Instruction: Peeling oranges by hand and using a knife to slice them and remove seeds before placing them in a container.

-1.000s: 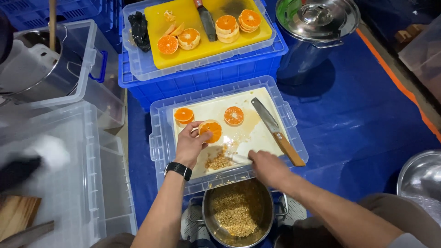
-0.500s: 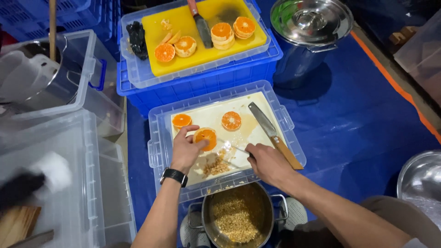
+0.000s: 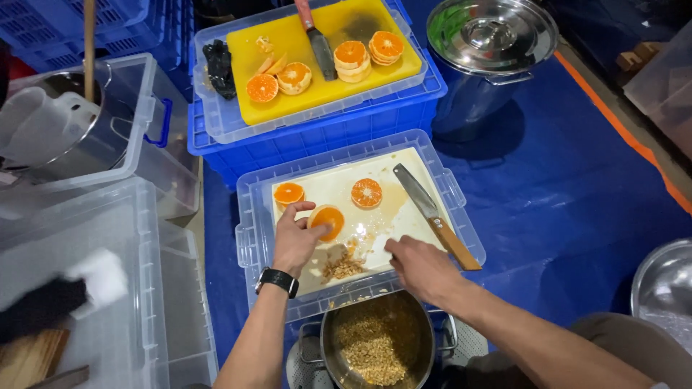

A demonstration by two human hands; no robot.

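Blue tarp floor point(image 3: 577, 209), clear bins point(image 3: 79, 302), blue crate point(image 3: 317, 137), lidded steel pot point(image 3: 483, 65)

Bare forearms, black watch point(image 3: 278, 280) on left wrist, no sleeves or gloves.

Floor covered by a blue plastic tarp point(image 3: 577, 216) with an orange edge stripe point(image 3: 620, 122) at right. Beyond the stripe, a strip of grey ground point(image 3: 649, 144), possibly concrete. Light from overhead, soft; upper corners fall dark.
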